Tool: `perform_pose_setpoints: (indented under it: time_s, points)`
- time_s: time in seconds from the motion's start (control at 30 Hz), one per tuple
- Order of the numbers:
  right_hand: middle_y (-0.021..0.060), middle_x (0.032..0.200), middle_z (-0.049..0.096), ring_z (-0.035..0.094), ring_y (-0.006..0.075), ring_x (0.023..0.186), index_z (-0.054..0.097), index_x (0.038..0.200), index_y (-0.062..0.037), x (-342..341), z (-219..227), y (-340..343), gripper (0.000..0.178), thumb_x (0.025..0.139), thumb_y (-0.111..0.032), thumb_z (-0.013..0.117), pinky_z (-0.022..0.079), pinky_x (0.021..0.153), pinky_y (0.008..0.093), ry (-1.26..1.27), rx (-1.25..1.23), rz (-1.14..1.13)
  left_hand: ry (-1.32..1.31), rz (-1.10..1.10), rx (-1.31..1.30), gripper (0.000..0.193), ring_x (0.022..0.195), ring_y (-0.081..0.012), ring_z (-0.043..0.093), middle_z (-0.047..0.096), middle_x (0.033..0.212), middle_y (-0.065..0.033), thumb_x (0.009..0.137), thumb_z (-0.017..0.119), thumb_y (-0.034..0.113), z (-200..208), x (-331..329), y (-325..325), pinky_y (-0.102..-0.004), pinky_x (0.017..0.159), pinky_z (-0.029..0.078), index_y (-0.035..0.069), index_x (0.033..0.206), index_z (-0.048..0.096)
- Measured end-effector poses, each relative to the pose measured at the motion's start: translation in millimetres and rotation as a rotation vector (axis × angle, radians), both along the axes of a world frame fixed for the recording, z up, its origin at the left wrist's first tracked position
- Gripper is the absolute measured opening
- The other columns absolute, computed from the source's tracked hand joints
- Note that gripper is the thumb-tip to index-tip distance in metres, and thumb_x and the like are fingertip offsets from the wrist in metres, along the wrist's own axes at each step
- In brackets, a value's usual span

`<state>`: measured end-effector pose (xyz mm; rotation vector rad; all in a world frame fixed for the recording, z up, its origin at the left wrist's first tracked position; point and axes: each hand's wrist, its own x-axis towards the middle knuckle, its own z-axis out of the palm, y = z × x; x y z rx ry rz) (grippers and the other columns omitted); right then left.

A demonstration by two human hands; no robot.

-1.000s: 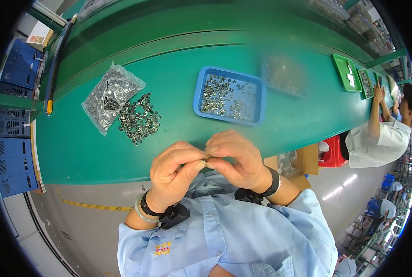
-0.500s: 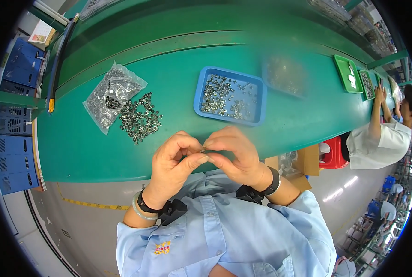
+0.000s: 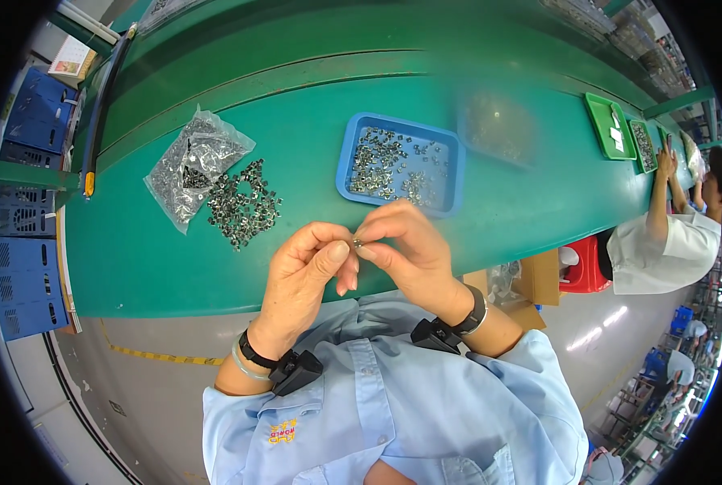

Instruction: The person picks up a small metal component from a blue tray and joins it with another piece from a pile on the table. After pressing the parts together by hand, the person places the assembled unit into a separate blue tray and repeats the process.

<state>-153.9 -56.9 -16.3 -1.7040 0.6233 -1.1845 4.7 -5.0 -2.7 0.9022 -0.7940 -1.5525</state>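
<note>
A small shiny metal part [image 3: 357, 242] sits between the fingertips of both hands, above the bench's near edge. My left hand [image 3: 306, 263] pinches it from the left, thumb against forefinger. From the other side my right hand [image 3: 403, 249] grips it between thumb and fingers. The part's exact kind is too small to make out. Beyond my left hand a loose pile of small dark and silvery metal parts [image 3: 244, 206] lies on the green bench. Behind my right hand stands a blue tray [image 3: 460, 174] with many small metal parts in it.
A clear plastic bag [image 3: 185, 170] of small parts lies left of the pile. A blurred patch covers another container [image 3: 498, 129] right of the tray. Green trays [image 3: 608, 129] stand far right, where a co-worker [image 3: 668, 242] sits. Blue crates [image 3: 25, 283] are stacked at the left.
Both hands have risen slightly away from me. The fingers have shifted around the small part, which now shows between the thumbs.
</note>
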Motion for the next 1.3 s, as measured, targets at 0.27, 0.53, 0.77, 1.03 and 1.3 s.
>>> perform_pose_setpoints:
  time_s: [0.27,0.53,0.77,1.03,1.3]
  points:
    - [0.0054,0.091,0.059,0.055,0.0187,0.085,0.060,0.094,-0.0063,-1,0,1,0.018,0.078,-0.001,0.066,0.045,0.074,0.0297,-0.003,0.054,0.006,0.093,-0.020,0.046,0.016,0.062,-0.0084,0.053,0.058,0.075,-0.0035,0.092,0.055,0.018,3,-2,-1,-0.0208,0.053,0.042,0.002,0.096,0.055]
    - [0.0079,0.089,0.060,0.057,0.0206,0.083,0.060,0.089,-0.0051,-6,8,-9,0.017,0.074,0.002,0.066,0.045,0.073,0.0312,0.158,-0.090,-0.087,-0.013,0.037,0.159,0.016,0.060,-0.0113,0.054,0.058,0.075,-0.0041,0.092,0.054,0.018,5,-2,-5,-0.0223,0.051,0.042,0.003,0.098,0.055]
    - [0.0103,0.083,0.059,0.058,0.0255,0.076,0.060,0.085,-0.0034,-19,23,-55,0.012,0.074,-0.002,0.066,0.046,0.067,0.0337,0.694,-0.345,-0.246,-0.055,-0.036,0.168,0.017,0.060,-0.0079,0.052,0.057,0.075,-0.0020,0.094,0.051,0.018,-13,28,13,-0.0206,0.052,0.041,0.003,0.096,0.056]
    - [0.0085,0.083,0.057,0.055,0.0285,0.078,0.062,0.087,-0.0059,74,12,-68,0.012,0.076,-0.011,0.064,0.045,0.068,0.0385,0.758,-0.572,0.143,0.002,0.001,0.171,0.018,0.060,-0.0054,0.051,0.056,0.076,-0.0003,0.094,0.051,0.020,-26,51,30,-0.0184,0.051,0.040,0.003,0.096,0.057]
    - [0.0062,0.083,0.058,0.056,0.0261,0.081,0.063,0.086,-0.0075,98,4,-69,0.011,0.076,-0.013,0.065,0.045,0.070,0.0371,0.864,-0.608,0.262,0.010,0.137,0.170,0.016,0.060,-0.0088,0.052,0.056,0.076,-0.0032,0.093,0.051,0.017,-25,68,36,-0.0213,0.051,0.042,0.002,0.098,0.055]
